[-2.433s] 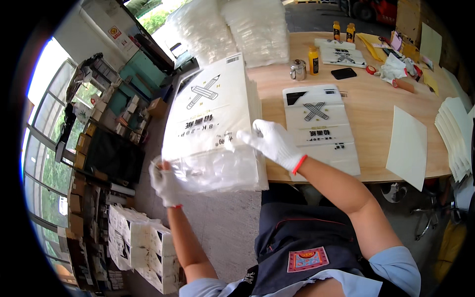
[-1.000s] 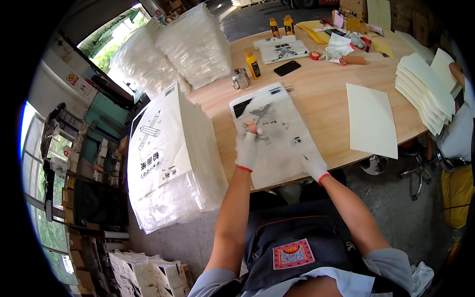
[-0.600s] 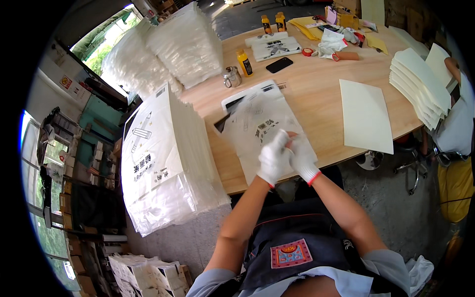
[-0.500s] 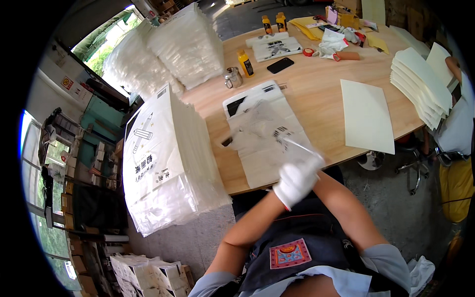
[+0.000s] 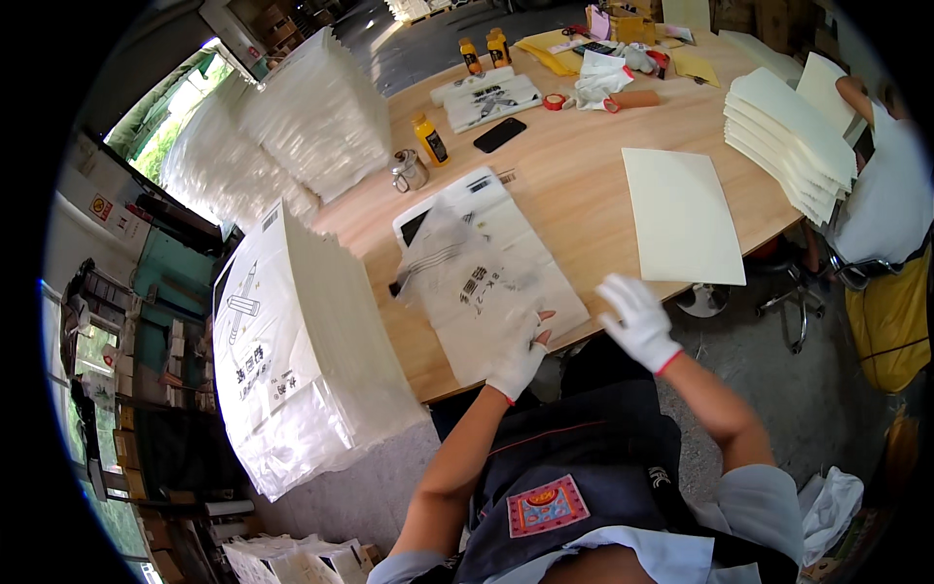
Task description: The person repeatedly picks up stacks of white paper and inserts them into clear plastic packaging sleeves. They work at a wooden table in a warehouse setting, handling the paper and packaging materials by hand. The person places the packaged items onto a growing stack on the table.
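My left hand [image 5: 520, 352], in a white glove, grips the near end of a clear plastic bag [image 5: 465, 282] with black print. The bag lies crumpled and partly lifted over a flat pile of the same printed bags [image 5: 545, 255] on the wooden table [image 5: 574, 165]. My right hand [image 5: 637, 319], also gloved, hovers empty with fingers spread at the table's near edge. It is between the bag and a single cream sheet [image 5: 681, 214].
A big stack of printed bags [image 5: 292, 360] hangs off the table's left end. White bag piles [image 5: 311, 117], a metal cup [image 5: 409, 173], orange bottles [image 5: 433, 141] and a phone [image 5: 499, 134] stand behind. A cream sheet stack [image 5: 788, 136] and another person [image 5: 890, 185] are at right.
A bag was brought from the left stack to the middle pile. Both hands worked it together at the near edge; now my right hand has let go and moved right.
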A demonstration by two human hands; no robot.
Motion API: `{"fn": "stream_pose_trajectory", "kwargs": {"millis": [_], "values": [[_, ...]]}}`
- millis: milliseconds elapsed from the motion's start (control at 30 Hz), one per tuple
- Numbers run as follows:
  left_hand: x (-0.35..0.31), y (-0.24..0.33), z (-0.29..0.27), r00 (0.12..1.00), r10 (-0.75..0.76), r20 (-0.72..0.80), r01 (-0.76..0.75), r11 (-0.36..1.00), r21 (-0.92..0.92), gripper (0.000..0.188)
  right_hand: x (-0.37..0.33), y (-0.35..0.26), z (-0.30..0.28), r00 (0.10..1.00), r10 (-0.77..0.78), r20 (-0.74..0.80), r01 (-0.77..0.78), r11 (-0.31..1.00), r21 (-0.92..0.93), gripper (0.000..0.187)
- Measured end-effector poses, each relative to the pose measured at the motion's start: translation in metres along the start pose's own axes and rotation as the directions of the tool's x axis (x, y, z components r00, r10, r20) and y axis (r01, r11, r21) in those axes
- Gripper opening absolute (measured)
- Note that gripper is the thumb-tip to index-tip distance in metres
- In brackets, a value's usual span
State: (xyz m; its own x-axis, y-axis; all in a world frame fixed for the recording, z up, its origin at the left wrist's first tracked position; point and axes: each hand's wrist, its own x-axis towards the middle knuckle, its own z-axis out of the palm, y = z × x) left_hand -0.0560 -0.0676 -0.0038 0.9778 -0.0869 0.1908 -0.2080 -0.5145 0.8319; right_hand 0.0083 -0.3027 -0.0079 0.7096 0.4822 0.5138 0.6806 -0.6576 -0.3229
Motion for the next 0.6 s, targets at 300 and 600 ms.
{"fn": "stream_pose_trajectory", "kwargs": {"millis": [300, 600], "values": [[0.037, -0.013, 0.055, 0.933, -0.212, 0.291, 0.308, 0.891, -0.335, 0.031, -0.066, 0.196, -0.017, 0.875, 0.454, 0.168, -0.267, 0.742, -0.615, 0.069], [0.065, -0.010, 0.090, 0.764, -0.461, 0.452, 0.634, 0.404, -0.660, 0.047, -0.073, 0.089, -0.062, 0.878, 0.350, 0.326, -0.294, 0.933, -0.208, 0.052]]}}
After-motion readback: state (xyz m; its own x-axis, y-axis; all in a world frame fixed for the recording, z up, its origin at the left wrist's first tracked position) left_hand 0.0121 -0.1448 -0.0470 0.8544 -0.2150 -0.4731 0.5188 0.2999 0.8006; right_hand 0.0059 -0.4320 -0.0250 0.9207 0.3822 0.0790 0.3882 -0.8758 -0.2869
